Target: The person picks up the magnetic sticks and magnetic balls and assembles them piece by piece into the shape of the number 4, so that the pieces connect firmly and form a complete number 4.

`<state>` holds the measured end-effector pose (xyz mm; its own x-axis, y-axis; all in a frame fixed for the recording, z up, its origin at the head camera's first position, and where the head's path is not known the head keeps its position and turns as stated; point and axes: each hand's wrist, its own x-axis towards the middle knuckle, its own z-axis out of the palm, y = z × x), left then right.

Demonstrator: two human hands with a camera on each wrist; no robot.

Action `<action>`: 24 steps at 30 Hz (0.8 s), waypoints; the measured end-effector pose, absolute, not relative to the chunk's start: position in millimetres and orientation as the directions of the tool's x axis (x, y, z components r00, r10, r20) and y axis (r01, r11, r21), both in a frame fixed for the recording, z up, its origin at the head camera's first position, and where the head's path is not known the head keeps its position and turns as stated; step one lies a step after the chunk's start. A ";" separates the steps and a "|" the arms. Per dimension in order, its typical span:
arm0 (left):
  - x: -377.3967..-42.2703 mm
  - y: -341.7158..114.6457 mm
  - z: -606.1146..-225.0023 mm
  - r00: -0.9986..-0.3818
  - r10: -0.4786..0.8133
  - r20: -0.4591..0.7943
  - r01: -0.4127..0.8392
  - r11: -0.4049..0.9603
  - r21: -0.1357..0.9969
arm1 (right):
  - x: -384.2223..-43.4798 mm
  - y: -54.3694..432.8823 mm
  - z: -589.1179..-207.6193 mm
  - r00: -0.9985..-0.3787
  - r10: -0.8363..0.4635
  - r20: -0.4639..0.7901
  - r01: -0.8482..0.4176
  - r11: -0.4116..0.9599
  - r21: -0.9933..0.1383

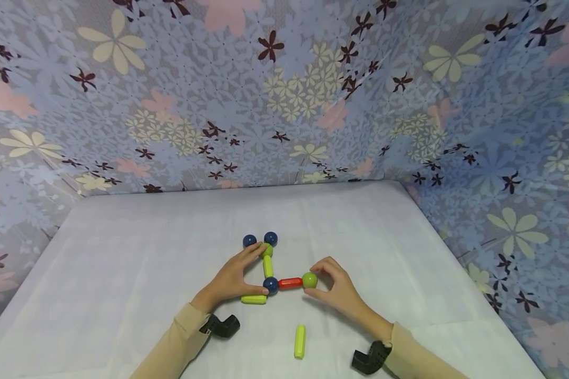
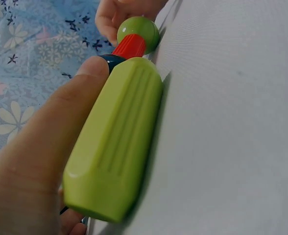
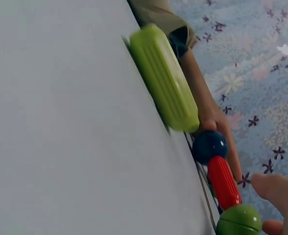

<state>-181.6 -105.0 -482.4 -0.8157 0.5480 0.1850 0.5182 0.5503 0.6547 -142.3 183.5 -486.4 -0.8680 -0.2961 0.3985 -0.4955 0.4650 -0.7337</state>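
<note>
A toy rod-and-ball build lies bent on the table. Its yellow-green rod (image 1: 267, 267) runs from a far green ball (image 1: 266, 250) to a dark blue ball (image 1: 271, 285), where a red rod (image 1: 290, 283) leads to another green ball (image 1: 310, 280). My left hand (image 1: 235, 275) spans the yellow-green rod, thumb at the blue ball and fingers over the far green ball. Thumb and forefinger of my right hand (image 1: 335, 285) bracket the near green ball. In the right wrist view, the red rod (image 3: 224, 182) meets the blue ball (image 3: 210, 147).
Two loose blue balls, left (image 1: 249, 241) and right (image 1: 271, 239), sit beyond the left fingers. One loose yellow-green rod (image 1: 253, 299) lies by the left thumb, another (image 1: 300, 341) nearer me. Floral cloth (image 1: 284, 95) hangs behind the white table (image 1: 161, 237).
</note>
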 end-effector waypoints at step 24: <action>-183.8 -105.2 -487.7 -0.821 0.541 0.183 0.513 0.558 0.653 | -65.1 164.0 -481.1 -0.834 -0.460 0.305 -0.483 0.341 -0.807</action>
<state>-183.8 -105.2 -487.7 -0.8209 0.5408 0.1834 0.5131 0.5575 0.6526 -65.1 164.0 -481.1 -0.8337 -0.4604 0.3049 -0.4831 0.3406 -0.8066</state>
